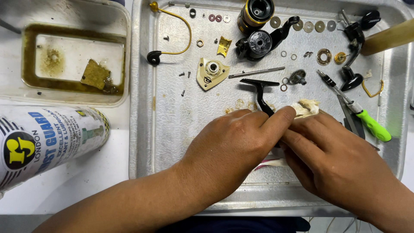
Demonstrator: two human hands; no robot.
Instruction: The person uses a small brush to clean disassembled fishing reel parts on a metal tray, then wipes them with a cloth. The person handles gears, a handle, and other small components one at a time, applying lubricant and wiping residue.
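1. Both hands meet near the front of a metal tray (142, 129).
2. Left hand (228, 146) pinches a black T-shaped part (260, 88).
3. Right hand (332, 159) presses a cream rag (305, 108) against it.

Left of the metal tray (142, 129), on the bench (116, 172), a spray can (47, 140) lies on its side; beyond it stands a plastic tub (123, 51) of brownish liquid.

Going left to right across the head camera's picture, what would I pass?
Spray can → plastic tub of brown liquid → gold wire bail → cream triangular plate → black reel body → green-handled tool.
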